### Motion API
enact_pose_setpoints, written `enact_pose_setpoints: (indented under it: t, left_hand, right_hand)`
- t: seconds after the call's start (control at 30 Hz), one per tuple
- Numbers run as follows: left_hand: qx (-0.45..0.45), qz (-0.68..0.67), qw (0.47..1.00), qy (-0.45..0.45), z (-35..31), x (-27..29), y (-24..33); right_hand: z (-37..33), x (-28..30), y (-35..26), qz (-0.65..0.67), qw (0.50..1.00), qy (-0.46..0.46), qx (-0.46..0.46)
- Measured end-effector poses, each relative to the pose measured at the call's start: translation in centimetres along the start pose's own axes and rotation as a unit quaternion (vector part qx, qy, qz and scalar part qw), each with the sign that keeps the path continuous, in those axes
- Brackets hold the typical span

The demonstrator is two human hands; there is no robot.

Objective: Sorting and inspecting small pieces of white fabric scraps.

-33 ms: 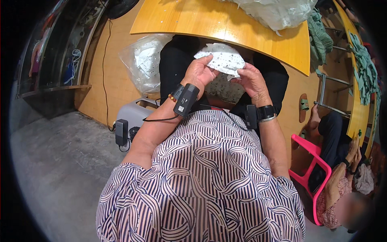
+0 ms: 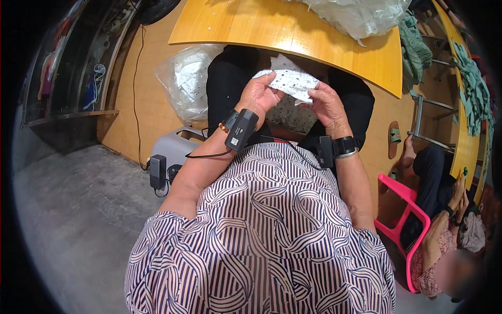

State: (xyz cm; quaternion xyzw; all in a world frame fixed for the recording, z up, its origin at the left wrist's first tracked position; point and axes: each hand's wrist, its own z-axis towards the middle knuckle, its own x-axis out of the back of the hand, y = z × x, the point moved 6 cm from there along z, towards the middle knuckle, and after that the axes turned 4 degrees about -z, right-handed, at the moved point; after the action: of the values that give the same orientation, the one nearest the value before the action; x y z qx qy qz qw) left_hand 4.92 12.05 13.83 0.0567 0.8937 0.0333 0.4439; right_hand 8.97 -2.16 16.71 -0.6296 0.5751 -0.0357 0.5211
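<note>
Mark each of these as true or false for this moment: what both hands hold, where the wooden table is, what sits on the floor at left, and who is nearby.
1. Both the left hand and right hand hold a white dotted piece of fabric. True.
2. The wooden table lies behind the person. False: it is in front, beyond the hands.
3. A clear plastic bag sits at left. True.
4. The pink chair is empty. False: another person sits there.
</note>
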Motion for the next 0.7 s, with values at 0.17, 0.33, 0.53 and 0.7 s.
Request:
enact_pose_setpoints:
  t: [0.17,0.33,0.53,0.7]
  left_hand:
    - [-0.01,-0.009,0.998,0.068,0.4,1.5,0.0]
    - [0.019,0.026,0.997,0.074,0.5,2.8,1.0]
    - [0.003,0.009,1.0,0.014,0.2,2.1,1.2]
    - [0.035,-0.027,0.988,-0.148,-1.2,-0.7,1.2]
  right_hand:
    - [0.5,0.7,0.4,0.011,0.999,-0.031,0.034]
    - [0.0,0.4,0.1,-0.002,1.0,-0.013,0.01]
    - [-0.2,1.0,0.2,-0.004,1.0,-0.019,0.015]
    - [-0.5,0.2,-0.6,-0.027,0.998,-0.033,0.04]
